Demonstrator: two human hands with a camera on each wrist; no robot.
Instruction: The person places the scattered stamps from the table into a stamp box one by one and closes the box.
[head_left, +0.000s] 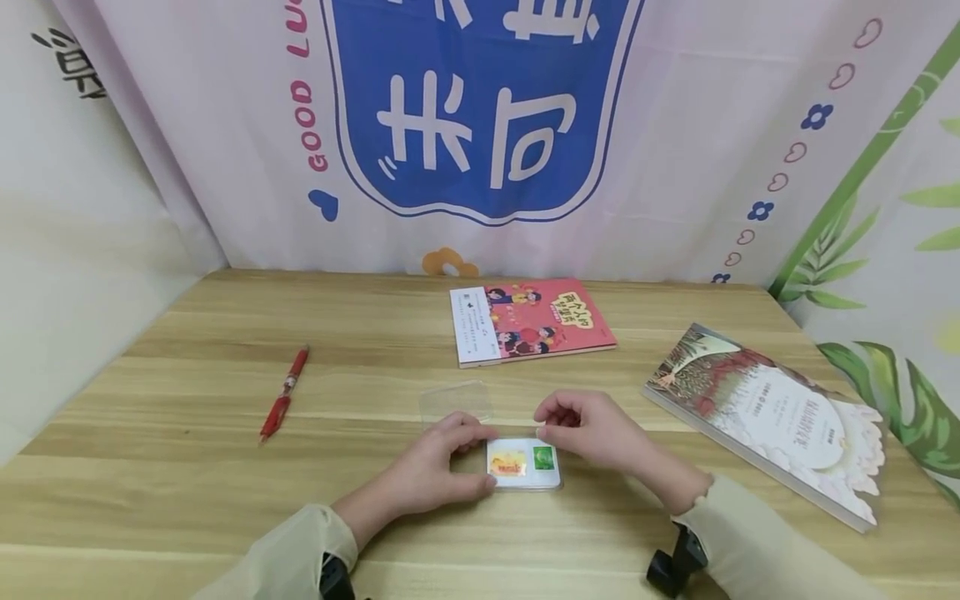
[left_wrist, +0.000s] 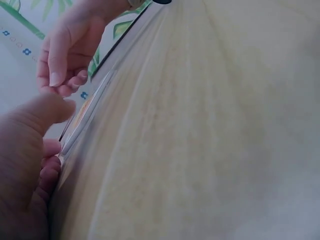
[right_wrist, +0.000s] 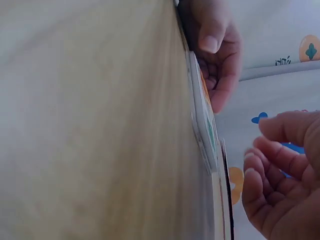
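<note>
A small stack of white cards lies in a shallow clear case on the table; its top card carries a yellow picture and a green one. My left hand holds the stack at its left end, thumb by the near corner and index finger by the far corner. Just above the far right corner hovers my right hand, fingers loosely curled. In the right wrist view its thumb and fingers stand apart with nothing between them. A clear plastic lid lies behind the left hand, partly covered by it.
A red pen lies on the wooden table to the left. A pink book lies at the back, and a thicker book lies on the right. A printed curtain hangs along the table's far edge.
</note>
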